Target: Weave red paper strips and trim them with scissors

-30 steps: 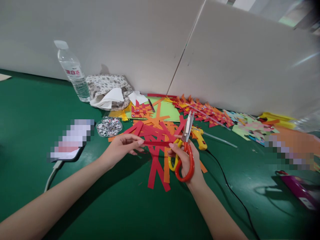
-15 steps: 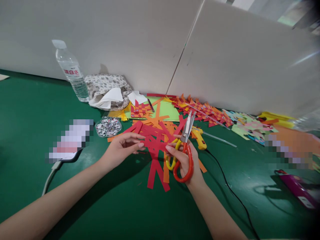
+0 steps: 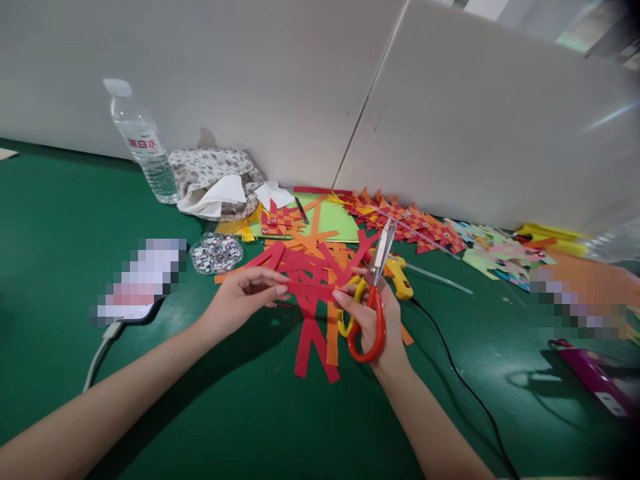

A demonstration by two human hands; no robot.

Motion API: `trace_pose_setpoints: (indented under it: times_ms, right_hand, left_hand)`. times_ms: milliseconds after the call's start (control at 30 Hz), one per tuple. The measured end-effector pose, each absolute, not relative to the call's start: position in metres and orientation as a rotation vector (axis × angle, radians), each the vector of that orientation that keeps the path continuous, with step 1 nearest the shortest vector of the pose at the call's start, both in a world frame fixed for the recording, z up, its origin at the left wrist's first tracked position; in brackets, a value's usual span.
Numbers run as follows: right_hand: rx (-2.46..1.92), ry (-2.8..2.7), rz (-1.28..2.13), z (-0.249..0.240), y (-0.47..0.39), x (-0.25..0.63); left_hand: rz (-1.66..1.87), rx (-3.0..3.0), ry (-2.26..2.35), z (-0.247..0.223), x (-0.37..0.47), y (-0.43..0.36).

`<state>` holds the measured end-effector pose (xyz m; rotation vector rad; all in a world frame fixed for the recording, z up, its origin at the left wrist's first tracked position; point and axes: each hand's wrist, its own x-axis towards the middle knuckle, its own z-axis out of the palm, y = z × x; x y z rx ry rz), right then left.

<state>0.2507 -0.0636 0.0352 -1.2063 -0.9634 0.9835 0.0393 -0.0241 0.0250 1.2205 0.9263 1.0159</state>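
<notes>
Head view: red strip point(image 3: 311, 291) spans the two hands, above the loose strips point(image 3: 309, 313) on the green surface point(image 3: 280, 427). Left hand point(image 3: 243, 299): grip pinching its left end, thumb against fingers. Right hand point(image 3: 377, 317): grip pinching the right end, scissors point(image 3: 373, 272) hooked in the same hand, blades slightly parted, pointing away. Looks like thin paper: likely light, bendy, not slippery, easily creased or torn. Best held flat, lightly, near both ends.
</notes>
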Motion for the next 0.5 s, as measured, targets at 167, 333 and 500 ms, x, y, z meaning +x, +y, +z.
trace_pose_setpoints:
  times_ms: [167,333,500]
  right_hand:
    - [-1.201,-0.959,0.978,0.0369,-0.0641,0.2499]
    - [-1.207,-0.942,0.974,0.0381,-0.0641,0.2488]
    - [-1.21,-0.959,0.965,0.037,-0.0636,0.2513]
  left_hand:
    - [0.999,1.166,0.928,0.0258,0.0393,-0.0241]
    - [0.956,1.128,0.945,0.0268,0.0381,-0.0226]
    - [0.761,1.175,0.912,0.0275,0.0337,-0.0215]
